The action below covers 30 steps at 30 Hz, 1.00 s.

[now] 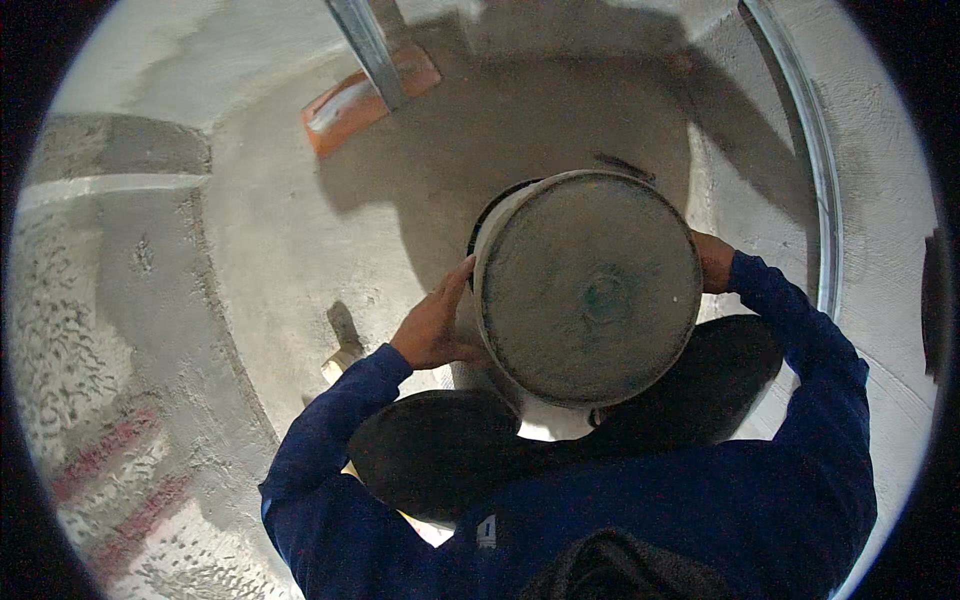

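In front of my body is a round bucket (590, 285), turned so that its grey, dirt-caked bottom faces up, with a bluish mark near the middle. My left hand (437, 322) presses against its left side, fingers along the wall. From the right, my right hand (713, 262) grips the other side, its fingertips hidden behind the bucket. A dark curved edge shows at the bucket's upper left; whether it is the rim or a handle I cannot tell. What lies under the bucket is hidden.
Ahead on the floor (290, 230) an orange flat block (350, 110) lies by the end of a metal bar (365, 50). A long metal profile (822, 190) runs along the right. A small yellowish object (340, 362) is near my left forearm. Rough plaster (60, 350) covers the left side.
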Tool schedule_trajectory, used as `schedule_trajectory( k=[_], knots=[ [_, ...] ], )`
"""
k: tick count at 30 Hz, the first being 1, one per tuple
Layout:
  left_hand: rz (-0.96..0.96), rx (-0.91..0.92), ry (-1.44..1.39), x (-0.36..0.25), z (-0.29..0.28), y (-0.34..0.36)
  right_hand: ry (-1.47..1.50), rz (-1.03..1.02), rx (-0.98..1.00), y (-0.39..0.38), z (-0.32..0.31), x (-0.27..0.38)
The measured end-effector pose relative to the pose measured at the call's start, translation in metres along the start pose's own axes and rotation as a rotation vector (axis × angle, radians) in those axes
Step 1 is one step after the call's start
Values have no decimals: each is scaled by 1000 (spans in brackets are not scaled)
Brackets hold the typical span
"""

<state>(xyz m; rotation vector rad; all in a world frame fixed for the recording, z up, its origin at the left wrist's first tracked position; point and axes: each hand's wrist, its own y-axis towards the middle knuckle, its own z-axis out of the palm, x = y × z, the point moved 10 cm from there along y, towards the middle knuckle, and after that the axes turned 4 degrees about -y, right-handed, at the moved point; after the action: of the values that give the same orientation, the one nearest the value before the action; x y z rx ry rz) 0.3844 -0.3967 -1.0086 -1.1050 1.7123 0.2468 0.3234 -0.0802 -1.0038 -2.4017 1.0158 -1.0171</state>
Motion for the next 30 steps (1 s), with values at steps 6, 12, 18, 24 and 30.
schedule_trajectory(
  k=[6, 12, 18, 24, 30],
  knots=[
    [43, -166, -90, -7, -6, -3, 300, 39, -17, 1, 0, -4],
    [143, -277, -92, -14, -41, -12, 162, -10, -129, 6, -27, 25],
    [-257, -231, -1452, 74, -91, -59, 123, -190, -289, 65, -83, 92],
    [117, -438, -468, 119, -204, -123, 91, -289, -296, 159, -124, 174],
    [82, -610, -713, 214, -247, -176, -20, -375, -378, 239, -129, 229]
  ],
)
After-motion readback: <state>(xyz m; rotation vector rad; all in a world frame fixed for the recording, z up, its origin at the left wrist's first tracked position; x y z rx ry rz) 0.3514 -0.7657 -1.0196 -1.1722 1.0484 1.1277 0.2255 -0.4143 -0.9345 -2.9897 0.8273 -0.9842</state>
